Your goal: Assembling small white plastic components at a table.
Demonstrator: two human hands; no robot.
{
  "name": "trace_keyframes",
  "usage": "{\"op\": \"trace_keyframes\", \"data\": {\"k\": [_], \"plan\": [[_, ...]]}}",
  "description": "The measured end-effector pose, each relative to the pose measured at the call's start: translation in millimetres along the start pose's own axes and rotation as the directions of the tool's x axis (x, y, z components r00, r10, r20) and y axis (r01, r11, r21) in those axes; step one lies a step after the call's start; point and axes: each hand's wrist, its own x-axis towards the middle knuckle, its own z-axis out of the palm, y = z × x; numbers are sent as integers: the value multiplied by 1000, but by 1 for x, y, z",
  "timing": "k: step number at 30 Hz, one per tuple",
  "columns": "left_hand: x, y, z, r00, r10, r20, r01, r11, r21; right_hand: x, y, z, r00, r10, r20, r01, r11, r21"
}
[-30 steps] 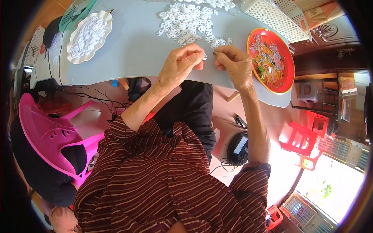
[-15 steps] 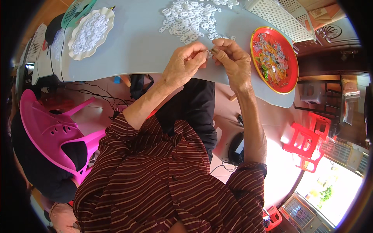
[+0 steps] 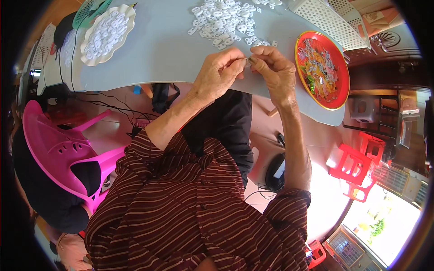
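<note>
My left hand and my right hand meet over the table's near edge, fingertips almost touching. Thumb and forefinger of the left hand pinch a small white plastic piece, mostly covered by the fingers. The right thumb and forefinger are closed against its other side; what they grip is too small to make out. Just beyond the hands lies a loose pile of white oval plastic pieces with holes. To the right, a round red tray with a flowered bottom carries many small, thin, shiny parts and one white piece.
A white scalloped dish heaped with white pieces stands on the grey table at left, beside a green basket. A white perforated basket is at far right. A pink chair with a person in it is at left; red stools stand at right.
Both hands stay together at nearly the same spot, with small finger movements around the white piece. The whole view has shifted slightly. A white piece now shows among the parts in the red tray.
</note>
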Motion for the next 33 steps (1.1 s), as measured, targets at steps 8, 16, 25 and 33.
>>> {"op": "trace_keyframes", "data": {"k": [8,16,25,33], "plan": [[2,-2,-12,992,29,124,-29,1000,1,4,-2,-10,991,-16,132,34,989,-142],[-3,-1,-10,993,45,107,-49,998,31,-6,-1,8,998,-52,25,57,964,-260],[-1,-11,-1,991,130,-23,-132,981,-142,-3,-3,11,996,-87,30,91,980,-175],[-1,-10,-1,977,200,-70,-206,974,-98,-6,2,21,984,-129,-121,75,925,-373]]}}
